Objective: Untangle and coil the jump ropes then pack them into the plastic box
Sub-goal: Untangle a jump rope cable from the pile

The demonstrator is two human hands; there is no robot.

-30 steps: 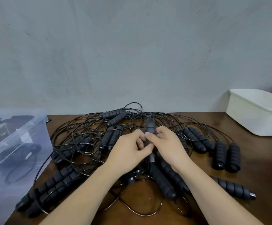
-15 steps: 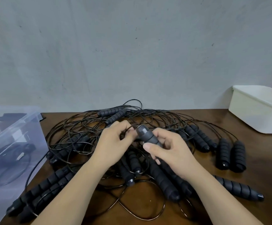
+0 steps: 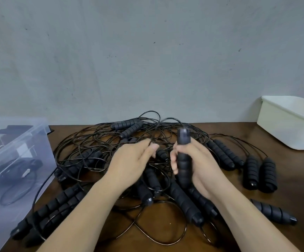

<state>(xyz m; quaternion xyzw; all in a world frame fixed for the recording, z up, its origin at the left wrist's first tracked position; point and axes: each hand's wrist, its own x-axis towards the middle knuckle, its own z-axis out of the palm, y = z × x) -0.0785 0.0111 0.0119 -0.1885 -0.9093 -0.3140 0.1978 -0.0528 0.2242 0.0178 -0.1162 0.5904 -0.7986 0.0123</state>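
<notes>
Clear box [image 3: 20, 142] left, white tub [image 3: 284, 130] right, tangled ropes [image 3: 127, 124] between — my right grip [image 3: 196, 166] clasps a handle [image 3: 183, 140] upright; left grip [image 3: 131, 160] blurred, hold unclear.

Soft, even, dimmish light. The left grip [image 3: 131, 164] is motion-blurred beside the right grip [image 3: 200, 166]. Frame edges bow.

No text, label, brand, number or sign can be read here. Inside the clear plastic box [image 3: 18, 142] on the left lies a small pale piece [image 3: 25, 172], but it is too blurred to show any writing.
</notes>
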